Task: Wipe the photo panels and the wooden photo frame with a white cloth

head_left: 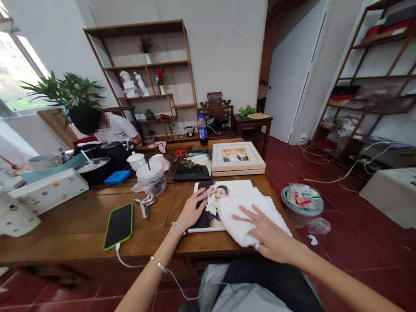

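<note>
A photo panel or album point(202, 223) with a picture of two people on a white ground lies flat near the table's front edge. My left hand point(193, 208) rests on its left part, fingers stretched out and holding nothing. Over its right side is a folded white towel point(271, 213), which also hangs past the panel's edge. My right hand point(263, 231) lies spread on top of the towel, palm down, fingers apart. The towel hides the panel's right part. Behind the panel are a dark photo panel point(190, 166) and white framed pictures point(238, 158), stacked.
A phone point(118, 225) on a cable and a small silver tool point(145, 206) lie to the left. Beyond are a lidded cup point(150, 175), a blue box point(117, 177), orange-handled scissors point(180, 153) and a bottle point(202, 130). Another person point(118, 127) sits across. A waste basket point(302, 203) stands right.
</note>
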`<state>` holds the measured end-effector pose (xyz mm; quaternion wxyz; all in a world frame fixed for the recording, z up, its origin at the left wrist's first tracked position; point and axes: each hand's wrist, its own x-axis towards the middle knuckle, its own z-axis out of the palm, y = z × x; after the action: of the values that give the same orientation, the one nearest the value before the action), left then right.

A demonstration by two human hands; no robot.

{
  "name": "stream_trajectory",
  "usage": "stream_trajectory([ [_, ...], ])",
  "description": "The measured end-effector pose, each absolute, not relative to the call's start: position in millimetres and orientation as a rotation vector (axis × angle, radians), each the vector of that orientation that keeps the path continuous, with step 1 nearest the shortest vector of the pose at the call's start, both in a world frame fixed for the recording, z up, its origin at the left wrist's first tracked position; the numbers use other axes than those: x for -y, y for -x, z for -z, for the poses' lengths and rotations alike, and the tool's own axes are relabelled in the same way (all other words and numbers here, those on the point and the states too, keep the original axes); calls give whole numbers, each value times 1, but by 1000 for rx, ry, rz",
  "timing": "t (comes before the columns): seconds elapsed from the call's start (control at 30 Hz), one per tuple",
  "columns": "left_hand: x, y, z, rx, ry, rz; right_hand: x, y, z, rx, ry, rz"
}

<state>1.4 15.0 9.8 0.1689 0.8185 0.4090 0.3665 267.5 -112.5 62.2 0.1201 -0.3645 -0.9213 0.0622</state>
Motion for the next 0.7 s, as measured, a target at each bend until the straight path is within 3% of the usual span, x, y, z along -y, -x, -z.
stream_trajectory([
  [0.47,-16,-2,-10,-1181,-2344,-1062,0,-305,-48,2390,1527,-84],
  [0.7,-17,-1,-7,-1200,-2338,-1084,51,-273,-56,2551,1331,-74],
])
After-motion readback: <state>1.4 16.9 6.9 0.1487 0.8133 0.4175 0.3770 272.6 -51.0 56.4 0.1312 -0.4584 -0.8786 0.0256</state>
